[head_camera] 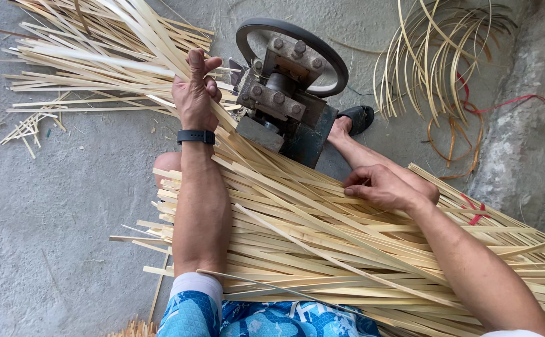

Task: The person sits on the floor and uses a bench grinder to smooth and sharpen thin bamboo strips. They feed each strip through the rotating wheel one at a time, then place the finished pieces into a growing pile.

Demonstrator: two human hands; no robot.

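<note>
Beside the iron splitting machine point(285, 100), your left hand point(196, 93) clamps a bamboo strip point(160, 59); your right hand point(388, 187) pinches strips atop the lap bundle point(322, 249).

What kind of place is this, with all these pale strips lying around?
Probably a small bamboo or cane craft workshop: heaps of split strips on a bare concrete floor, a hand-wheeled iron machine, and coiled thin slivers.

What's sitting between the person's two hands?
In the head view, a small metal machine with a round wheel sits between the left hand and right hand, amid bamboo strips.
</note>
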